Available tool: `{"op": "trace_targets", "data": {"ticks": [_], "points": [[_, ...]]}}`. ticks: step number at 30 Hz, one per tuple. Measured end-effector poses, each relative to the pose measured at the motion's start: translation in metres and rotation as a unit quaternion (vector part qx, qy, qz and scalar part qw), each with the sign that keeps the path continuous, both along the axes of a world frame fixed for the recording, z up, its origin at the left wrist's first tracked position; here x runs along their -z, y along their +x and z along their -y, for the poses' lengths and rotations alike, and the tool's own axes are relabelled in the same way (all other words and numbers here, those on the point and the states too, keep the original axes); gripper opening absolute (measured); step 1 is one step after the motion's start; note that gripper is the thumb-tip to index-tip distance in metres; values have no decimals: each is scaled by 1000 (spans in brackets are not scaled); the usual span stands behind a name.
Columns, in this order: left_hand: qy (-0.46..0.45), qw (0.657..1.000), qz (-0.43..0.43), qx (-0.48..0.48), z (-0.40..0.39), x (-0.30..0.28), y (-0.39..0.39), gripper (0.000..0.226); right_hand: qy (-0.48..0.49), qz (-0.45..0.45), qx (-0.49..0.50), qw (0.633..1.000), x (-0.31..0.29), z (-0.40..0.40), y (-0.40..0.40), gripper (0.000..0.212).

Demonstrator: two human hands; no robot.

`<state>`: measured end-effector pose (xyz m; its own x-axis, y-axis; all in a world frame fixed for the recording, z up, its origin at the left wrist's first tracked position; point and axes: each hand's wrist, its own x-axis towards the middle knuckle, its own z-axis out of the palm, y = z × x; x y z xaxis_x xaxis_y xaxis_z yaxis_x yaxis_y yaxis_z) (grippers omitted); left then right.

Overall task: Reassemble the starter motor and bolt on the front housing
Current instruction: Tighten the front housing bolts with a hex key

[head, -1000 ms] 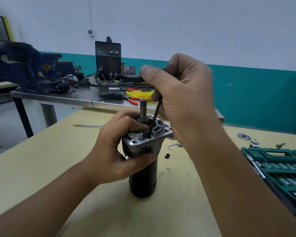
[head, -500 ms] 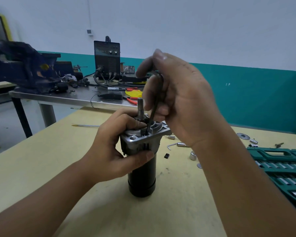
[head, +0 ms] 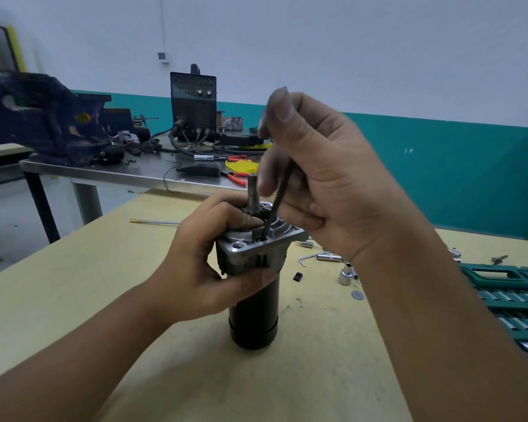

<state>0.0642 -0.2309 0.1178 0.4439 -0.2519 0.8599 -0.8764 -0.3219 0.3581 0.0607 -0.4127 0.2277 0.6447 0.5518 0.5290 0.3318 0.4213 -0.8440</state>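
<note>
From the head camera, we saw the starter motor [head: 253, 315] standing upright on the yellow table [head: 73, 300], a little in front of us. Its body was black and round. The silver front housing [head: 250, 251] sat on top of it, and a metal shaft [head: 252, 190] with a small gear stuck up out of the middle.

Our left hand [head: 208, 269] gripped the top of the motor. The fingers curled over the housing near the gear, and the thumb pressed on the front of the housing, just above the black body.

Our right hand [head: 326, 184] was above the motor. Its fingers were curled around a thin black hex key [head: 276, 205]. The key leaned a little, and its lower tip sat in a hole in the housing. The pointer finger stuck up higher than the rest and looked blurry.

On the table to the right, near the motor, lay a silver socket [head: 346, 275], a small bent key [head: 306, 259], a tiny black piece [head: 298, 276] and a round washer [head: 357, 295]. A green tool case [head: 509, 300] sat farther right, with shiny sockets in rows. A thin rod [head: 156, 222] lay on the table to the left.

Behind our table stood a metal bench [head: 119, 175]. On it we saw a big blue vise [head: 40, 120], a black box with knobs [head: 193, 102], cables, red pliers [head: 235, 178] and something yellow [head: 241, 166].
</note>
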Motion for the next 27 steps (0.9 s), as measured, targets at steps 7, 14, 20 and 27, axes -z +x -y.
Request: {"op": "trace_targets", "data": {"ticks": [7, 14, 20, 27], "points": [[3, 1000, -2, 3, 0, -1, 0, 44, 23, -82, -150, 985, 9, 13, 18, 19], [9, 1000, -1, -2, 1, -1, -1, 44, 29, -62, -21, 997, 9, 5, 20, 18], [19, 1000, 13, 5, 3, -3, -5, 40, 93, 92, 261, 957, 14, -23, 3, 32], [8, 1000, 19, 10, 3, -3, -4, 40, 75, 250, 330, 907, 24, -34, 3, 34]]}}
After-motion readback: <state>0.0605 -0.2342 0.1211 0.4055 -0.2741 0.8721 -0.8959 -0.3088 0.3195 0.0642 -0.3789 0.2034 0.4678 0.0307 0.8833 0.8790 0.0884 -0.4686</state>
